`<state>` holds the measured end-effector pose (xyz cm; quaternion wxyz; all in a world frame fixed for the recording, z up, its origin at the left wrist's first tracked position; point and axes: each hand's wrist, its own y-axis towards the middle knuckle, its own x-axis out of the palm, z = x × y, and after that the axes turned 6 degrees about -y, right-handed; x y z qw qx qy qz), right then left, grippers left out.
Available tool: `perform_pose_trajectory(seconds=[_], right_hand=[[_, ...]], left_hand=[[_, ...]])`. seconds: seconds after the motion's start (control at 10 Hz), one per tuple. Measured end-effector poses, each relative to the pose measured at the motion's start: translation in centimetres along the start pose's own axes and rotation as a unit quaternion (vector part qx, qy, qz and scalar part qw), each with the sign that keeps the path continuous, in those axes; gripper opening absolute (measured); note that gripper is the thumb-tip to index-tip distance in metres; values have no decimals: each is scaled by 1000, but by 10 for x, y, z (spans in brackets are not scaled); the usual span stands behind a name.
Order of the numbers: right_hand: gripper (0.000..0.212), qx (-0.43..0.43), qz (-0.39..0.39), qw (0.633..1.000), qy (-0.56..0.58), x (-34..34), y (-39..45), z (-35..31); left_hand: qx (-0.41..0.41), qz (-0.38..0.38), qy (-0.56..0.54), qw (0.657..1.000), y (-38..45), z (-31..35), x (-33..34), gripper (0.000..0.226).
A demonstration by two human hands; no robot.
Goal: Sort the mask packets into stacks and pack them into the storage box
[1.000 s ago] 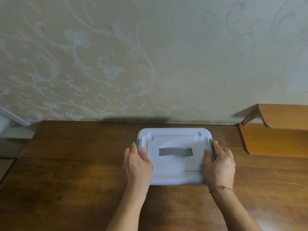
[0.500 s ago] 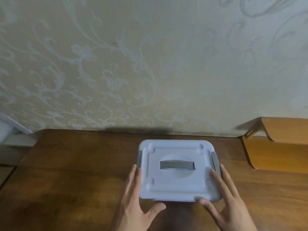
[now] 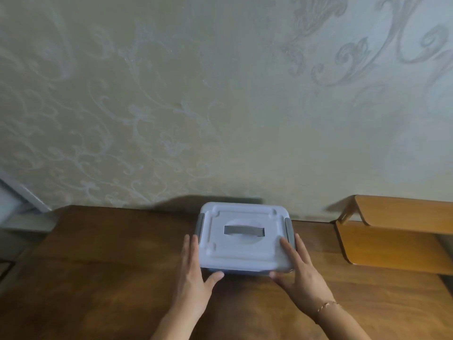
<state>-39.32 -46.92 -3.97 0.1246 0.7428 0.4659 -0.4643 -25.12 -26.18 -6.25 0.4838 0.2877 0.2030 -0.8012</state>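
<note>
My left hand (image 3: 193, 273) lies flat along the left side of the storage box (image 3: 242, 256), fingers straight and together, pointing away from me, the palm side against the box's wall and the thumb stretched out under its near left corner. My right hand (image 3: 302, 273) mirrors it on the other side: straight fingers laid against the right wall, their tips up beside the grey side latch (image 3: 288, 229), the thumb reaching in below the near right corner. Neither hand curls round anything; both press the box between them with open palms. A thin bracelet (image 3: 327, 306) circles my right wrist.

The box sits squarely between my hands, its near edge just beyond my thumbs. Whether it rests on the table (image 3: 110, 278) or is raised a little off it I cannot tell. Its pale lid (image 3: 242, 251) is on and closed, with a grey handle (image 3: 244, 230) lying flat in a round hollow at the middle, and a second grey latch (image 3: 199, 225) on the left side just past my left fingertips. With the lid shut, I cannot see what is inside, and no mask packets show.

Past the box the brown wooden table runs on to a wall covered in pale patterned wallpaper (image 3: 196, 106), where the box throws a dark shadow. Well off to the right of my right hand stands a lighter wooden shelf (image 3: 392, 244)
</note>
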Motion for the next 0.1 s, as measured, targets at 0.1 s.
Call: perform_pose_trajectory(seconds=[0.1], right_hand=[[93, -40, 116, 992, 2, -36, -19, -1]], left_hand=[[-23, 57, 10, 998, -44, -22, 15, 113]])
